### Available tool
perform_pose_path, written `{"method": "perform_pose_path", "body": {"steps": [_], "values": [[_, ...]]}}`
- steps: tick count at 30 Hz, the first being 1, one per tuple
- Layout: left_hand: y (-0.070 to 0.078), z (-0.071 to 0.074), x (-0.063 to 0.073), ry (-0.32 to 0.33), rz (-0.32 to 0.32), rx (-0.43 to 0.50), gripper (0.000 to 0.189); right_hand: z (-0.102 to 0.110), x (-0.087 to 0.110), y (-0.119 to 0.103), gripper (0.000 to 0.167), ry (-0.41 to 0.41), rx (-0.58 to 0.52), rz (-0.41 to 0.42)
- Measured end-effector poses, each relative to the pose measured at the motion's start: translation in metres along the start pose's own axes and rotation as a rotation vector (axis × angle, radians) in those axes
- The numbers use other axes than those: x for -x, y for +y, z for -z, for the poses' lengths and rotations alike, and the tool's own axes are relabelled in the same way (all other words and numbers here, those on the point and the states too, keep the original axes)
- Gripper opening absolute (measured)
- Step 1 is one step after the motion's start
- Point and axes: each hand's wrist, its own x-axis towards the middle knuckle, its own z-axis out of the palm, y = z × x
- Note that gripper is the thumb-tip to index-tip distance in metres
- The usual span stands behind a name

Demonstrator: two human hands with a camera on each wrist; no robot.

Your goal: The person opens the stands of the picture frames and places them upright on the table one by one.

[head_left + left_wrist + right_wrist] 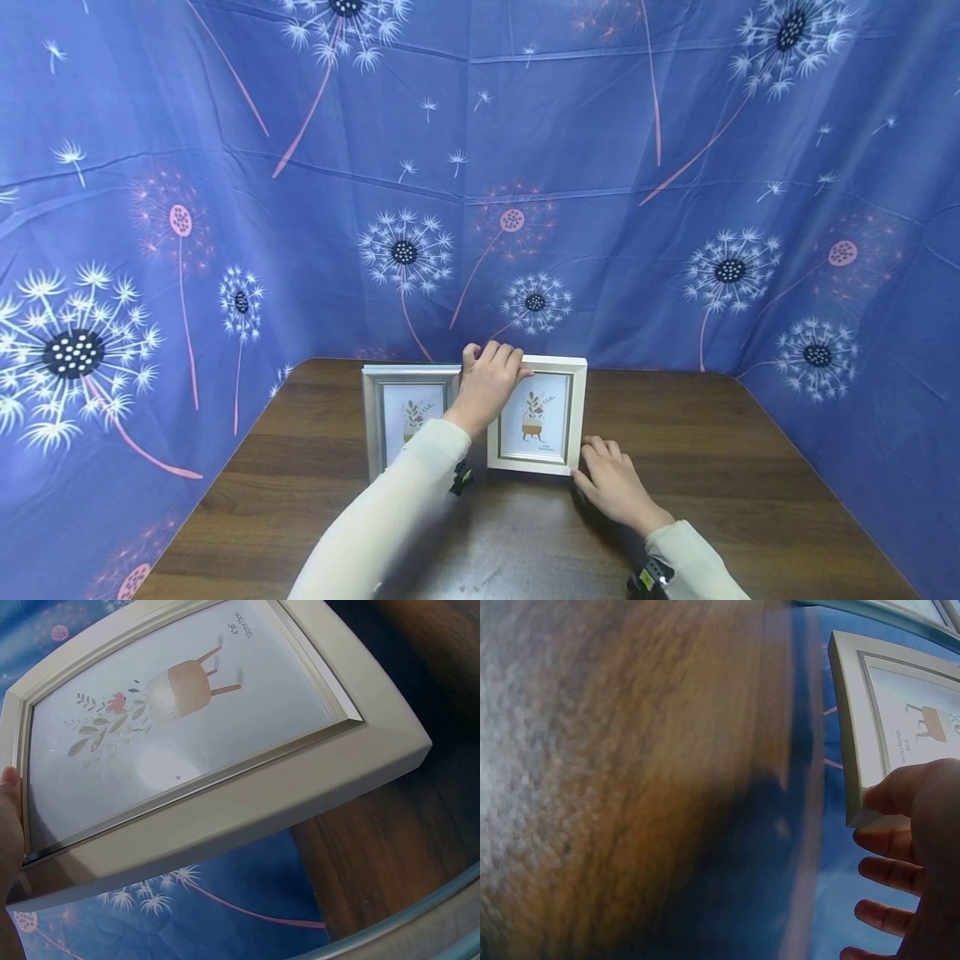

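Observation:
A white picture frame (576, 417) stands upright on the wooden table, with a drawing of a potted plant on legs under its glass. My left hand (489, 387) grips its upper left corner; a fingertip shows on the front edge in the left wrist view. At the lower right corner, my right hand (618, 487) pinches the white frame (847, 735), thumb on the front and forefinger behind, the other fingers spread loosely. Just left of it stands a silver picture frame (372, 421) with a similar drawing, partly hidden by my left arm.
The brown wooden table (720, 467) reaches back to a blue cloth (630, 317) with dandelion prints, which hangs behind and on both sides. In the left wrist view, the silver frame's edge (427, 930) crosses the lower right corner.

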Motion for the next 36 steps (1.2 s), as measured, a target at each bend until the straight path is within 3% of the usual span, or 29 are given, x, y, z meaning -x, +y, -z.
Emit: {"method": "perform_pose_path", "body": {"steps": [36], "values": [[0.008, -0.011, 0.014, -0.038, -0.006, 0.015, 0.034, -0.017, -0.001, 0.007, 0.031, -0.085, 0.013, -0.037]]}}
